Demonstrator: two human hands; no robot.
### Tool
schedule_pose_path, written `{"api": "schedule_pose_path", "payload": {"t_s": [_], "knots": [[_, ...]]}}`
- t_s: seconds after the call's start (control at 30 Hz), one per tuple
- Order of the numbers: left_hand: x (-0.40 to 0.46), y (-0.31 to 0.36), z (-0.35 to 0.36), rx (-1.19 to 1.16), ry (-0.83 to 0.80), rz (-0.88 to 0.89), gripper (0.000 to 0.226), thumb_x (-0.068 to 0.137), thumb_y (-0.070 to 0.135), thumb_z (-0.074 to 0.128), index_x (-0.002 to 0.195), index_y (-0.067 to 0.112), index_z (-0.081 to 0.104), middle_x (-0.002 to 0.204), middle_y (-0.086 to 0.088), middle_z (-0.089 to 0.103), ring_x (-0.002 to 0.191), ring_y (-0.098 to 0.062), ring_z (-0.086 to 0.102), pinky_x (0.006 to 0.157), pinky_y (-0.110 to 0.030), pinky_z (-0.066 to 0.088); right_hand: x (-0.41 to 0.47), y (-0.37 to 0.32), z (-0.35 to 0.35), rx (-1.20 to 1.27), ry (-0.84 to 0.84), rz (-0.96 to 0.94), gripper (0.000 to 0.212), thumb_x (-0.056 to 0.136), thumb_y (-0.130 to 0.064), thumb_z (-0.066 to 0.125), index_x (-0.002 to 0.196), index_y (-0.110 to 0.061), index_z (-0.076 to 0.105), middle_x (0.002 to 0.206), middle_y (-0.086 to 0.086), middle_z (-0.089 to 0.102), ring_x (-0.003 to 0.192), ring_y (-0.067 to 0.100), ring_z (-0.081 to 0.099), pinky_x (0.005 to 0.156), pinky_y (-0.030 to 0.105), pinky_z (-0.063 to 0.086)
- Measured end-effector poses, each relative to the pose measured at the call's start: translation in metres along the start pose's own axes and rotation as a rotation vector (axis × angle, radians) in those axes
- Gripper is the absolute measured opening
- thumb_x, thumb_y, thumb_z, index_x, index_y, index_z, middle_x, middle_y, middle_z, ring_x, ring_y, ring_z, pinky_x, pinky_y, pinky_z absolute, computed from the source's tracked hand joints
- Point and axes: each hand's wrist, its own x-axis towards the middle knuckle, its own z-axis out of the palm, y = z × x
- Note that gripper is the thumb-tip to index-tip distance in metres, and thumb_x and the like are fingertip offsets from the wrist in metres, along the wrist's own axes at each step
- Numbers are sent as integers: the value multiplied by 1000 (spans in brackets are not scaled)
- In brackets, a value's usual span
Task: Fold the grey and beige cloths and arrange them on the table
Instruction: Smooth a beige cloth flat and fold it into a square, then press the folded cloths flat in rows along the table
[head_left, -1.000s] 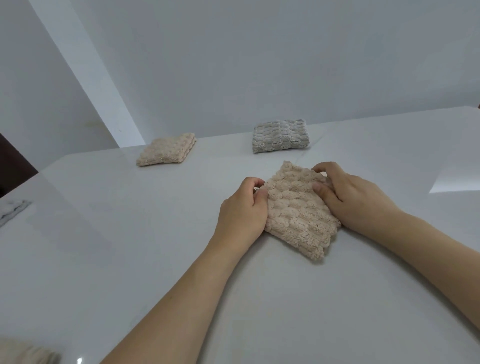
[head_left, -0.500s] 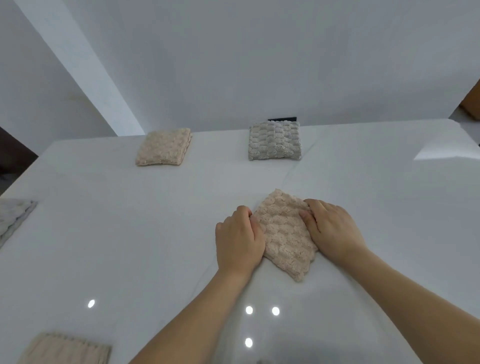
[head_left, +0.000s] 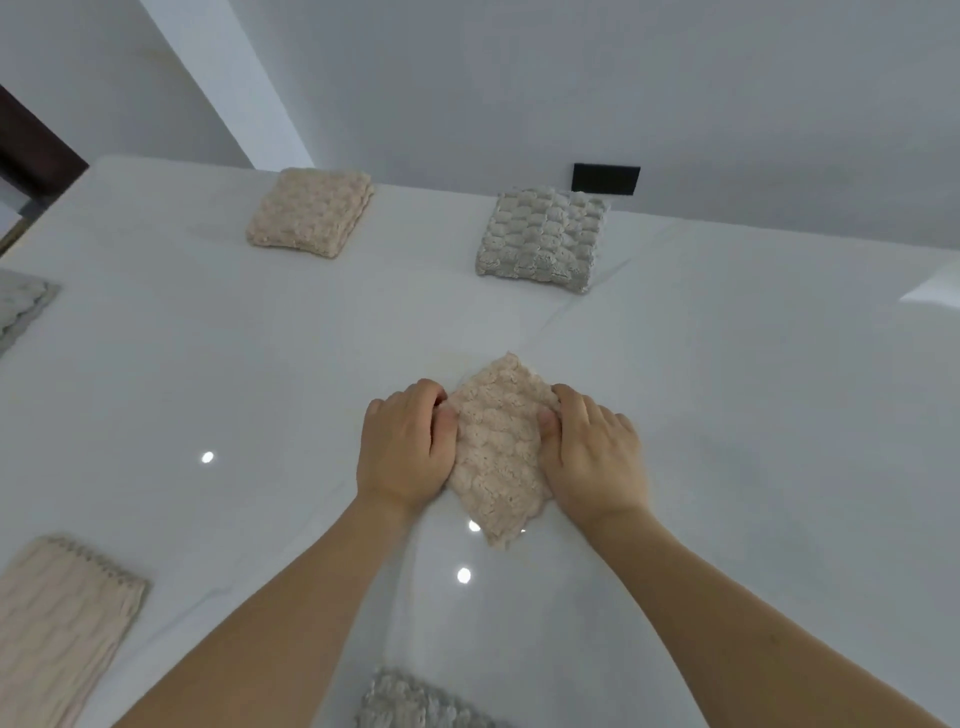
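White table (head_left: 727, 415) carries a folded beige cloth (head_left: 498, 447) at its centre. Left hand (head_left: 405, 447) and right hand (head_left: 592, 452) grip its sides, fingers curled.

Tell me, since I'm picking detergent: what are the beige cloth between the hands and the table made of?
Folded beige bubble-textured cloth: seemingly plush microfibre or chenille, matte, with puffy raised tufts. Glossy white table: hard polished surface, perhaps stone or laminate, mirroring ceiling lights.

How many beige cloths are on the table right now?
3. One folded at the far left, one held between both hands at the centre, and one at the near-left edge, partly cut off by the frame. Others may lie out of view.
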Motion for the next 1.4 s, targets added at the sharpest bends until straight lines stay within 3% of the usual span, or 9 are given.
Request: {"api": "schedule_pose_path", "payload": {"t_s": [0.2,0.43,0.6,0.7,0.83,0.97,1.07,1.2,1.4], "knots": [[1,4,0,24,-6,-34,17,92,23,38,85,18,54,65,8,55,60,-14,50,76,-38,40,2,4,-1,63,-6,-33,40,96,-35,22,109,-16,55,83,-3,65,74,25,60,70,36,40],[0,8,0,79,-15,-27,19,90,25,37,86,18,54,69,8,56,64,-17,52,78,-38,40,5,12,1,84,-66,-73,41,100,-36,22,124,-21,51,102,-8,66,92,18,62,82,32,39],[-6,46,6,11,12,-296,15,93,18,43,86,17,56,79,6,61,75,-19,57,87,-43,44,10,37,-22,275,-207,-173,32,102,-32,35,127,-23,53,112,-6,62,97,19,59,85,34,47],[-30,99,12,-64,22,-376,14,96,19,42,87,17,53,83,4,60,76,-19,57,81,-41,47,15,77,-55,332,-274,-192,31,102,-33,36,127,-28,53,116,-9,61,103,14,57,89,32,47],[-64,168,25,-289,43,-502,15,98,19,40,87,20,50,84,3,61,76,-17,60,71,-40,53,17,130,-96,269,-405,-282,33,102,-37,35,131,-31,50,120,-11,60,105,13,57,85,25,43],[-89,210,56,-448,65,-641,15,97,19,44,87,24,53,82,5,62,78,-14,58,71,-30,48,8,177,-115,164,-429,-330,33,102,-36,35,129,-29,51,112,-11,63,97,15,59,80,26,44],[-103,222,83,-286,202,-643,13,95,20,47,85,24,55,78,11,61,78,-13,56,81,-32,38,2,196,-112,57,-358,-455,34,102,-33,32,118,-18,58,93,-3,66,82,22,60,77,35,47],[-110,235,102,-45,371,-632,14,96,21,45,91,22,58,88,11,57,83,-15,46,82,-29,24,0,199,-102,-9,-234,-568,40,100,-33,28,112,-13,60,84,-1,65,75,24,59,71,32,39],[-117,256,115,-65,356,-681,14,96,23,46,93,24,60,92,9,61,90,-18,50,86,-32,23,5,227,-122,62,-337,-652,29,102,-26,36,114,-13,58,86,0,64,76,23,57,79,37,43]]}}
